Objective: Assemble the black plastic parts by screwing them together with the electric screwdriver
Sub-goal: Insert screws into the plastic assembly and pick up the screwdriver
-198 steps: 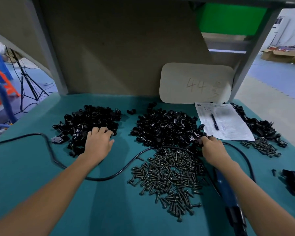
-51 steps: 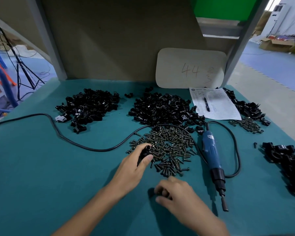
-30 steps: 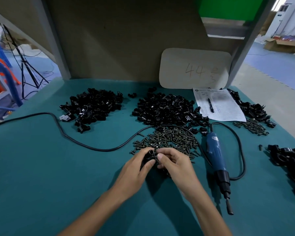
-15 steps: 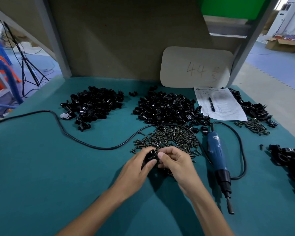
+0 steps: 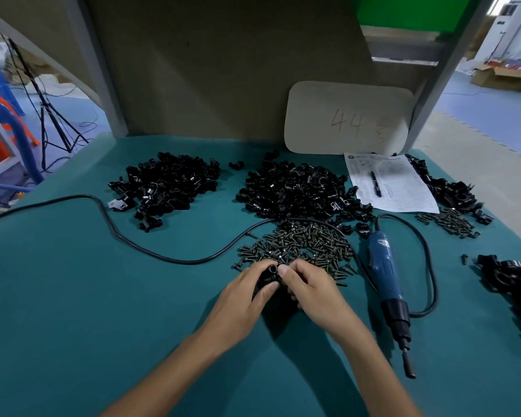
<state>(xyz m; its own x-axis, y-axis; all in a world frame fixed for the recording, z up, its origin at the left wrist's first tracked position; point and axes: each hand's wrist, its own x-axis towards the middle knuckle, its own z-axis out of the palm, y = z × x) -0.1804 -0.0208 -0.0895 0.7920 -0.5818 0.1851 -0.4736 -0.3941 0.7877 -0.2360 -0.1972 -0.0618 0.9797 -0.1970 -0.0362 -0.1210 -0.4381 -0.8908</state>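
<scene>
My left hand (image 5: pixel 243 296) and my right hand (image 5: pixel 310 288) meet at the near edge of the screw pile (image 5: pixel 301 245), both closed around a small black plastic part (image 5: pixel 269 275) with a round opening on top. What my right fingertips pinch against it is hidden. The blue electric screwdriver (image 5: pixel 387 275) lies on the green mat to the right of my hands, bit pointing toward me, nobody holding it. Two heaps of black plastic parts sit further back: one at the left (image 5: pixel 167 183), one in the middle (image 5: pixel 295 191).
The screwdriver's black cable (image 5: pixel 151 251) snakes across the mat to the left edge. A paper sheet with a pen (image 5: pixel 388 182) lies back right, next to more black parts (image 5: pixel 451 191) and a small screw pile (image 5: pixel 448 221). Assembled black pieces (image 5: pixel 515 284) sit at the right edge.
Both hands came from the far piles to the near side of the screw pile. The right hand left the mat and joined the left on the black part; in the last second they hardly moved.
</scene>
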